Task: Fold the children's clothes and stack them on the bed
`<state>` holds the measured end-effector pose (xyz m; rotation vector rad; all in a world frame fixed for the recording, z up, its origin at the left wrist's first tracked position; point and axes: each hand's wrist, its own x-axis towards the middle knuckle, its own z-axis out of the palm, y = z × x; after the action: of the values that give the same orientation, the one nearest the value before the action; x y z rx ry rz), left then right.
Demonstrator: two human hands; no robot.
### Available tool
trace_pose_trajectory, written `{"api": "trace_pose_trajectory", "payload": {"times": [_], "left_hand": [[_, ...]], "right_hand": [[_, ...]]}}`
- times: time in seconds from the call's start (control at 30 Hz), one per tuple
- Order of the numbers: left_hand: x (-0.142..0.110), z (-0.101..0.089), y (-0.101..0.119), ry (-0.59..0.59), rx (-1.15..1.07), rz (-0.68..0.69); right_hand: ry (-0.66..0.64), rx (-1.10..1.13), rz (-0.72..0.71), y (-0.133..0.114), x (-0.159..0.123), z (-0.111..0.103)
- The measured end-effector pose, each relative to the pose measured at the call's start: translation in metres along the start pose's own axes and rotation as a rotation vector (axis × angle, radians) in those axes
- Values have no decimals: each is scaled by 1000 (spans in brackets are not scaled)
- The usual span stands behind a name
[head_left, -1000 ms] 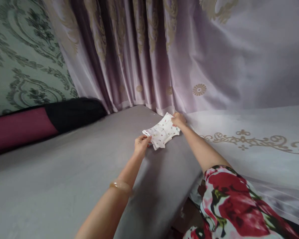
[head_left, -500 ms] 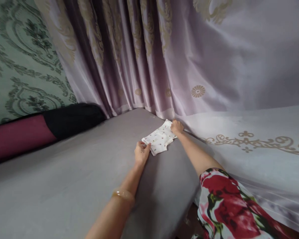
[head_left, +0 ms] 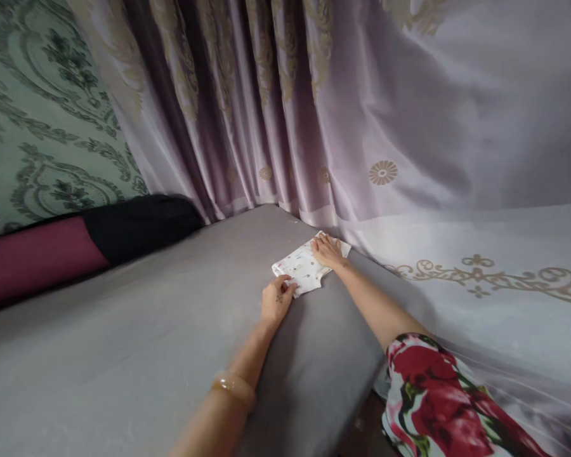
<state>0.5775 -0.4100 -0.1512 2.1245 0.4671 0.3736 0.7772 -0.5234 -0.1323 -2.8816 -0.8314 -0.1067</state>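
A small white garment [head_left: 301,266] with tiny coloured prints lies spread on the grey sheet [head_left: 181,298], near the far corner. I cannot tell its exact kind. At its near left corner, my left hand [head_left: 276,298] pinches the edge between thumb and fingers; a bangle circles that wrist. My right hand [head_left: 329,251] lies flat across the garment's right part, fingers stretched out and palm down. It covers some of the cloth there.
Pale purple curtains [head_left: 276,127] with gold patterns hang along the far and right edges of the bed. A black and dark pink long item [head_left: 137,231] lies against the green patterned wall [head_left: 52,114] at left. The bed's right edge drops off near my floral sleeve.
My right hand has let go of the garment's far right edge and now lies flat on it, slightly further left. My left hand has shifted a little right and nearer me along the edge.
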Motion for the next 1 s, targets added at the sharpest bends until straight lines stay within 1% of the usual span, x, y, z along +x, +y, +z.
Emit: {"api": "trace_pose_trajectory", "payload": {"times": [0.1, 0.2, 0.3, 0.37, 0.43, 0.47, 0.53, 0.63, 0.67, 0.73, 0.83, 0.93, 1.0], "left_hand": [[3, 2, 1, -15, 94, -1], [4, 3, 3, -30, 117, -6], [1, -3, 3, -86, 51, 7], [-5, -15, -1, -141, -41, 30], [-12, -33, -10, -138, -76, 57], [-17, -45, -16, -108, -52, 63], [-25, -72, -34, -1, 67, 49], [-36, -114, -69, 136, 255, 17], [-39, -128, -81, 162, 303, 13], [-47, -153, -104, 213, 379, 16], [-63, -183, -129, 267, 475, 8], [-82, -207, -145, 299, 520, 2], [-94, -221, -153, 322, 520, 3]], "right_hand": [[-82, 9, 50, 3, 4, 5], [-87, -15, 48, 6, 7, 6], [-98, -17, 34, 7, 7, 2], [-110, -10, 41, 4, 4, -2], [-72, -14, 30, -5, -2, -4], [-37, -18, 7, -12, -8, -4], [24, -18, -88, -29, -22, -3], [-1, 5, -284, -54, -45, 2], [-16, 8, -329, -61, -51, 3], [-32, 5, -366, -68, -58, 6], [-17, -24, -368, -66, -59, 14], [49, -77, -434, -55, -50, 27], [87, -73, -453, -49, -40, 37]]}}
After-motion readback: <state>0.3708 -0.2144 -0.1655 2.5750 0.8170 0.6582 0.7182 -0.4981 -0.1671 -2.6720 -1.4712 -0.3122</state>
